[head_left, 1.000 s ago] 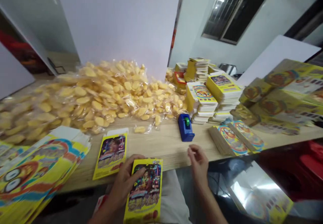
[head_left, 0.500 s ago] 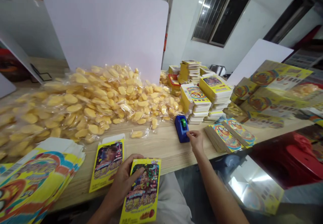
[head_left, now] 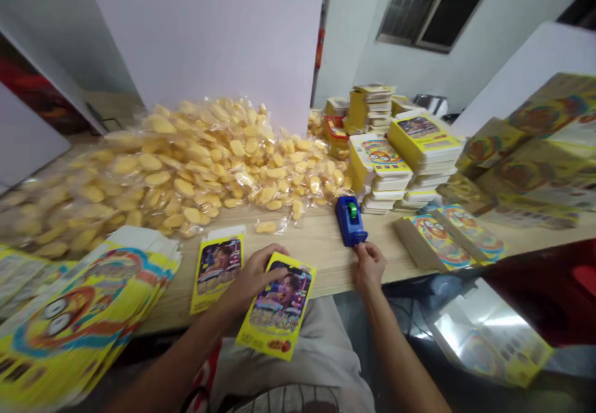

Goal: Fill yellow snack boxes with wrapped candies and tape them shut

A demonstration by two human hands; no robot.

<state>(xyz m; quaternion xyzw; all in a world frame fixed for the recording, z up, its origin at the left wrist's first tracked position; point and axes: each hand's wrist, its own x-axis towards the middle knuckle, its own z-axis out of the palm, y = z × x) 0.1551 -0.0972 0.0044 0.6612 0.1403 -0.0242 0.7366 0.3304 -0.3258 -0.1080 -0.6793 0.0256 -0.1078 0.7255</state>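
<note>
Holding: the left hand (head_left: 254, 277) grasps a flat yellow printed carton (head_left: 279, 308) by its upper part, thumb on top and fingers around the edge; the carton sits tilted, its lower end past the table edge, above the person's lap (head_left: 288, 344).
Right hand: fingers bunched, the fingertips (head_left: 359, 247) at the near corner of a blue tape dispenser (head_left: 351, 220); whether they grip it, I cannot tell.
Table edge: the front edge of the light wood table (head_left: 321, 258) runs just under both hands.
Room between hands: bare wood lies between the held carton and the dispenser, which stand well apart.
Left of the held carton: a second yellow carton (head_left: 216, 274) lies flat, just beside the left hand; beyond it, a stack of flattened cartons (head_left: 84, 313) overhangs the table edge.
Behind: a heap of bagged yellow chips (head_left: 186, 171) ends near the dispenser.
Right of the dispenser: stacks of folded boxes (head_left: 382, 174) stand just behind it; flat printed cartons (head_left: 442, 242) lie further along.
</note>
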